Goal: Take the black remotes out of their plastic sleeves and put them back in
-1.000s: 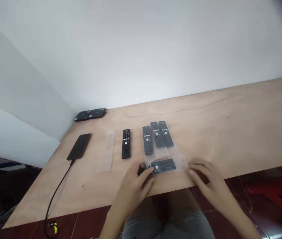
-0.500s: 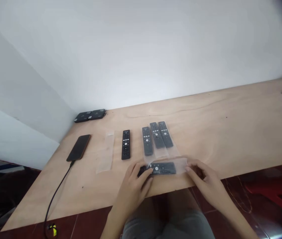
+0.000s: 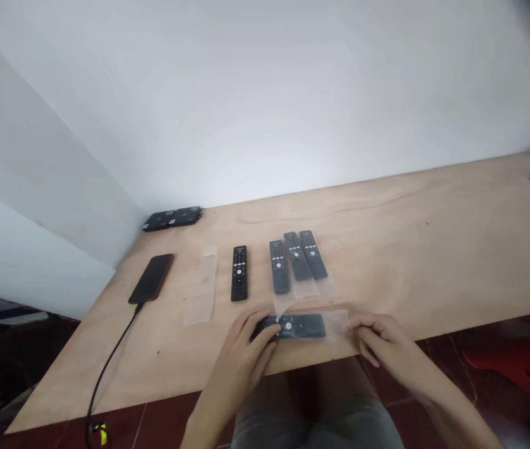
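A black remote (image 3: pixel 302 325) lies sideways near the table's front edge, mostly inside a clear plastic sleeve (image 3: pixel 337 322). My left hand (image 3: pixel 250 342) grips the remote's left end, thumb on top. The fingers of my right hand (image 3: pixel 375 335) pinch the sleeve's right end. Just beyond, three sleeved remotes (image 3: pixel 279 268), (image 3: pixel 298 257), (image 3: pixel 313 255) lie side by side, two of them touching. Left of them is a bare black remote (image 3: pixel 239 274), and further left a flat clear sleeve (image 3: pixel 202 288).
A phone (image 3: pixel 151 279) with a black cable (image 3: pixel 110 362) rests on the wooden table (image 3: pixel 176 368) at the left. Two black boxes (image 3: pixel 185 216) sit by the wall. A red plastic object (image 3: pixel 508 365) stands beyond the front edge at right.
The held remote and its sleeve have shifted slightly left and towards me, with both hands. The sleeve's right end remains pinched.
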Demonstrator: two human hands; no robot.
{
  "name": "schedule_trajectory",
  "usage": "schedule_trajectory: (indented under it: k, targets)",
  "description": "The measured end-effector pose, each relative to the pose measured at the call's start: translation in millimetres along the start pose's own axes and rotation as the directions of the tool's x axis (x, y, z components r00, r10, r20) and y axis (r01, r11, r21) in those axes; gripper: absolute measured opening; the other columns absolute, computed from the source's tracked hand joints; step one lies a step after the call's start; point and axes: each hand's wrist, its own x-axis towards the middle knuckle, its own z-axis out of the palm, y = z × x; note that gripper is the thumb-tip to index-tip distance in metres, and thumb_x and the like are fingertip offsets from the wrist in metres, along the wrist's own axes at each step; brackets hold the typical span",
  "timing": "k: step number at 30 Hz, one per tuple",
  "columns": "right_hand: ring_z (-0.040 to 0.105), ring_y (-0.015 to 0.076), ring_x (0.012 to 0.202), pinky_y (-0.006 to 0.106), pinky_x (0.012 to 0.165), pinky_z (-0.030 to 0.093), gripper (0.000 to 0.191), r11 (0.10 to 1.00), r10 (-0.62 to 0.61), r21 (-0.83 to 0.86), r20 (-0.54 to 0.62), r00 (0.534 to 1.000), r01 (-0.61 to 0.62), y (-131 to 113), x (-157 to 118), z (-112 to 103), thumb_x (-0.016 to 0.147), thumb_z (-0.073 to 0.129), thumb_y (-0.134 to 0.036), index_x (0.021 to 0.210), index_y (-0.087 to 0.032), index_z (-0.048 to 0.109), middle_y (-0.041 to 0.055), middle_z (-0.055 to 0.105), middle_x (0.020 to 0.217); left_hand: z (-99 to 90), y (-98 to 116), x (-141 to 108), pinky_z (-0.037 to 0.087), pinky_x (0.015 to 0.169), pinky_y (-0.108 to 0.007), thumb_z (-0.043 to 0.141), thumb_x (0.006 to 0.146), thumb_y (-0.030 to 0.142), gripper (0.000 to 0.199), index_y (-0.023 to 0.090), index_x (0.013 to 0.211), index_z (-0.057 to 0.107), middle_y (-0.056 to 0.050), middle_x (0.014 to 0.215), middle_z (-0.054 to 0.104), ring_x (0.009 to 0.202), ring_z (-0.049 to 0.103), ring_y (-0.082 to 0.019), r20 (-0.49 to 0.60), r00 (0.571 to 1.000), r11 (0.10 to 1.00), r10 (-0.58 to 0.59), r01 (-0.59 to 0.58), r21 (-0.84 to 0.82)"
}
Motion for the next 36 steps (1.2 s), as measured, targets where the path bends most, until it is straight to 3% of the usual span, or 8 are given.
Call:
schedule_trajectory:
  k: [3, 7, 12, 15, 18, 24, 29, 36]
  targets:
    - [0.04, 0.0131, 0.051, 0.028, 0.053, 0.031, 0.034, 0.999, 0.05, 0.006, 0.039, 0.998, -0.05, -9, 2, 1, 0.101, 0.067, -0.05, 0.103, -0.02, 0.082, -0.0043, 0.054, 0.06, -5.3, -1, 0, 0.062, 0.111, -0.05, 0.06, 0.112, 0.019, 0.037, 0.031, 0.147, 0.065, -0.01, 0.143, 0.067, 0.132, 0.064, -0.03, 0.079, 0.995, 0.996, -0.067, 0.072, -0.055]
    - [0.056, 0.0173, 0.065, 0.03, 0.059, 0.042, 0.035, 1.0, -0.004, -0.009, 0.062, 0.998, 0.005, -22, 7, 6, 0.1, 0.073, -0.054, 0.098, -0.021, 0.086, 0.0038, 0.074, 0.084, -7.8, -4, -4, 0.062, 0.113, -0.048, 0.061, 0.113, 0.022, 0.056, 0.038, 0.166, 0.051, -0.01, 0.145, 0.064, 0.134, 0.063, -0.029, 0.133, 0.986, 0.984, -0.1, 0.118, -0.137]
    - [0.07, 0.0318, 0.102, 0.043, 0.093, 0.056, 0.044, 0.99, -0.134, -0.039, -0.019, 0.991, 0.133, -23, 17, 13, 0.101, 0.074, -0.063, 0.086, -0.023, 0.087, 0.0086, 0.078, 0.095, -3.0, -8, -10, 0.061, 0.114, -0.05, 0.059, 0.114, 0.023, 0.064, 0.038, 0.173, 0.042, -0.012, 0.143, 0.061, 0.132, 0.061, -0.03, 0.126, 0.984, 0.979, -0.123, 0.141, -0.149]
    - [0.063, 0.0368, 0.128, 0.051, 0.117, 0.047, 0.049, 0.966, -0.239, -0.133, -0.122, 0.963, 0.222, -20, 21, 18, 0.098, 0.074, -0.07, 0.083, -0.025, 0.088, 0.0125, 0.074, 0.118, -3.2, -9, -12, 0.06, 0.115, -0.05, 0.06, 0.113, 0.023, 0.06, 0.039, 0.17, 0.047, -0.012, 0.142, 0.061, 0.132, 0.061, -0.029, 0.11, 0.985, 0.975, -0.136, 0.153, -0.163]
    - [0.056, 0.0379, 0.138, 0.057, 0.126, 0.038, 0.057, 0.956, -0.236, -0.203, -0.105, 0.966, 0.211, -18, 21, 22, 0.1, 0.07, -0.074, 0.076, -0.025, 0.085, 0.0139, 0.069, 0.131, -5.3, -10, -13, 0.059, 0.116, -0.048, 0.061, 0.113, 0.024, 0.057, 0.04, 0.167, 0.05, -0.01, 0.142, 0.061, 0.133, 0.061, -0.029, 0.11, 0.984, 0.971, -0.138, 0.156, -0.183]
    - [0.051, 0.0379, 0.153, 0.06, 0.135, 0.032, 0.046, 0.973, -0.223, -0.059, -0.026, 0.974, 0.221, -19, 22, 20, 0.103, 0.07, -0.072, 0.124, -0.035, 0.089, 0.0103, 0.064, 0.154, -4.7, -10, -16, 0.058, 0.118, -0.047, 0.061, 0.113, 0.025, 0.055, 0.039, 0.166, 0.052, -0.011, 0.143, 0.061, 0.136, 0.06, -0.029, 0.075, 0.989, 0.973, -0.128, 0.14, -0.183]
    - [0.05, 0.0399, 0.157, 0.064, 0.135, 0.033, 0.042, 0.983, -0.181, 0.011, 0.049, 0.982, 0.181, -25, 22, 16, 0.105, 0.069, -0.069, 0.111, -0.034, 0.092, 0.0071, 0.063, 0.164, -5.8, -10, -18, 0.056, 0.12, -0.047, 0.059, 0.114, 0.024, 0.055, 0.041, 0.166, 0.049, -0.01, 0.146, 0.059, 0.138, 0.058, -0.028, 0.081, 0.988, 0.97, -0.132, 0.146, -0.194]
    - [0.051, 0.0405, 0.156, 0.069, 0.134, 0.034, 0.036, 0.979, -0.196, -0.04, 0.074, 0.978, 0.199, -30, 28, 21, 0.101, 0.077, -0.066, 0.12, -0.039, 0.091, 0.0058, 0.069, 0.158, -8.9, -10, -17, 0.056, 0.121, -0.048, 0.059, 0.114, 0.025, 0.054, 0.041, 0.165, 0.05, -0.01, 0.146, 0.06, 0.138, 0.06, -0.028, 0.072, 0.987, 0.965, -0.143, 0.155, -0.213]
